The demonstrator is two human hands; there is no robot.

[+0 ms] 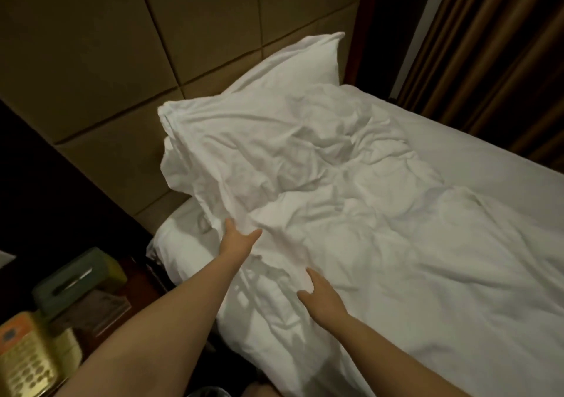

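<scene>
A crumpled white duvet [351,189] covers the bed, its top end bunched up against the headboard. Behind it a white pillow [302,64] leans on the wall panels. My left hand [239,239] holds the duvet's near edge, thumb spread to the right and fingertips lost in the folds. Lower down, my right hand [320,297] grips the same edge with its fingertips tucked into the fabric. A white sheet [183,250] on the mattress shows below the lifted duvet at the left.
A padded beige headboard wall [122,61] runs behind the bed. At the lower left, a dark nightstand [134,274] carries a green tissue box [76,277] and a telephone [24,357]. Brown curtains [494,61] hang at the far right.
</scene>
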